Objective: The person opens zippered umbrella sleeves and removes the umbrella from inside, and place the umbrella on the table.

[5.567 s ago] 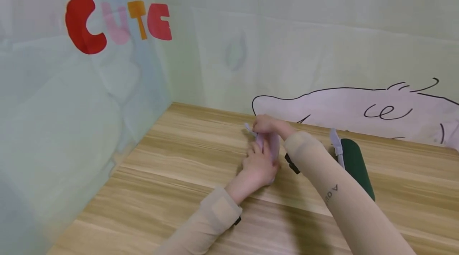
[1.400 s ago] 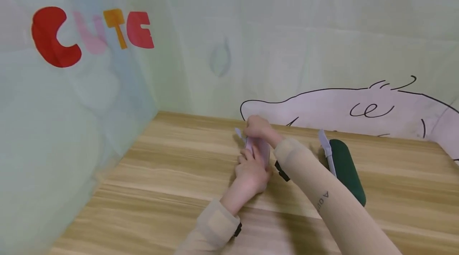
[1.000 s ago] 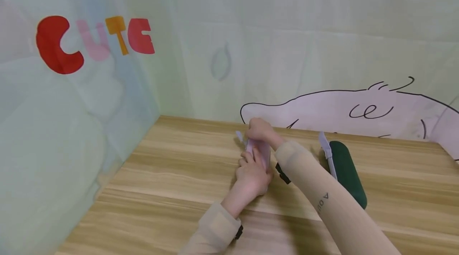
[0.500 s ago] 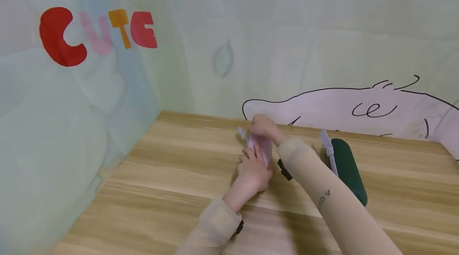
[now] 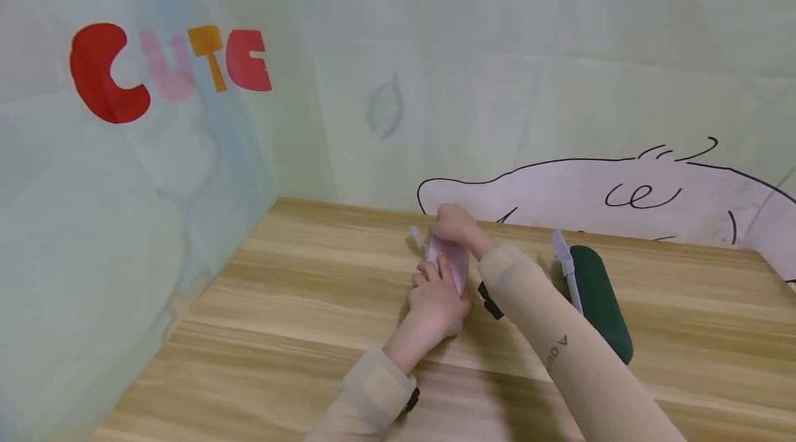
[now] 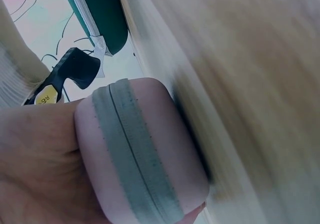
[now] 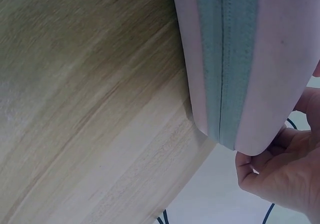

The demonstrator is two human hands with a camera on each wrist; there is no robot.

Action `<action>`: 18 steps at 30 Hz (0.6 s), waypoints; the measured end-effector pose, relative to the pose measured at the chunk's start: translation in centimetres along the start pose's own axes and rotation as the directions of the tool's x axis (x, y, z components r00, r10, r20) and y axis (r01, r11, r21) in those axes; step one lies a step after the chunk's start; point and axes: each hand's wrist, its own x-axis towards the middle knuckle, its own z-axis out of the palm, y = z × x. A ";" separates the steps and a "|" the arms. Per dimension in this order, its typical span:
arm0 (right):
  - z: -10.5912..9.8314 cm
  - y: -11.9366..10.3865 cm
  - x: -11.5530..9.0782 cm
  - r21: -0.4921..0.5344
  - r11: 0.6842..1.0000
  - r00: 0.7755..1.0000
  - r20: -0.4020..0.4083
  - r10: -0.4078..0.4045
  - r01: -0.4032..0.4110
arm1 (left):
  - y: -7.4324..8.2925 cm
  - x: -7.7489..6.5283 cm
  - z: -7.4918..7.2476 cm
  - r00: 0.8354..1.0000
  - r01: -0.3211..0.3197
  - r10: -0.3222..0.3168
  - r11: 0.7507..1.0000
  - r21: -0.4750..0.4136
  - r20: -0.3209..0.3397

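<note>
Near the back edge of the surface point(image 5: 298, 297), the pink case point(image 5: 459, 264) could twist or skid if the left hand point(image 5: 438, 305), gripping its near end, eased while the right hand point(image 5: 456, 223), fingers curled closely on its far end, tugged unevenly.

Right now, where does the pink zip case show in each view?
Head: the pink zip case is just right of center, lower half.
Left wrist: the case fills the lower middle.
Right wrist: the case is at upper right.
Shared landmark: the wooden table.
</note>
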 end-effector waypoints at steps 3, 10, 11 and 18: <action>0.2 0.1 0.0 0.003 1.000 1.000 -0.008 0.017 -0.017 | -0.1 0.1 0.1 1.000 -0.003 0.003 1.000 -0.005 0.002; 0.4 0.2 0.0 0.007 1.000 0.999 -0.022 0.030 -0.029 | -0.4 0.1 0.3 1.000 -0.005 0.005 1.000 0.000 -0.002; 0.5 0.3 0.0 0.009 0.999 0.999 -0.022 0.031 -0.031 | -0.3 0.0 0.2 1.000 -0.005 0.005 1.000 0.002 -0.004; 0.1 0.6 0.0 0.002 1.000 1.000 -0.001 0.031 -0.031 | 0.0 0.1 0.1 1.000 -0.011 0.011 1.000 0.018 -0.014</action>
